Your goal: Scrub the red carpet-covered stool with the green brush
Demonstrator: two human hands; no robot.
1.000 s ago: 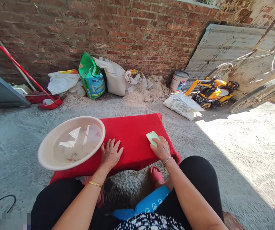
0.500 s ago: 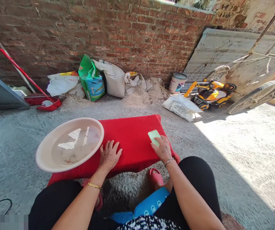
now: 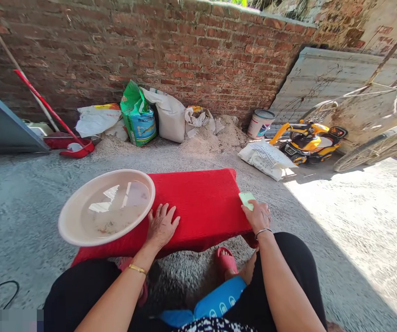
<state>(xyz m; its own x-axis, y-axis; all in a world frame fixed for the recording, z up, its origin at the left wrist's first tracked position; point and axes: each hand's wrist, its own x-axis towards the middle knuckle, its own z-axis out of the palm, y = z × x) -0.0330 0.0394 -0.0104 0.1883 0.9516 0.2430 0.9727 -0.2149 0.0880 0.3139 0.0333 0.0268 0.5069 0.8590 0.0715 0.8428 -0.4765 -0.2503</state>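
Note:
My left hand (image 3: 163, 226) lies flat on the red cloth (image 3: 198, 198) that covers a low table, fingers spread and nothing in them. Just left of it a pale basin (image 3: 72, 226) of water rests on the table's left part, with small bits at the bottom and bright reflections on the surface. At the right edge of the cloth my right hand (image 3: 258, 216) grips a light green phone (image 3: 247, 200), fingers closed around its near end. Part of the phone is hidden by the fingers.
Along the brick wall (image 3: 184, 60) stand a green and blue bag (image 3: 139, 122), a white sack (image 3: 171, 117) and a paint bucket (image 3: 261, 124). A yellow toy excavator (image 3: 311, 140) is at the right, near a cart wheel (image 3: 371, 147). A red dustpan (image 3: 81, 150) sits far left.
My right hand has carried the phone to the right, from over the cloth to its right edge. My left hand stays beside the basin. The view has shifted slightly.

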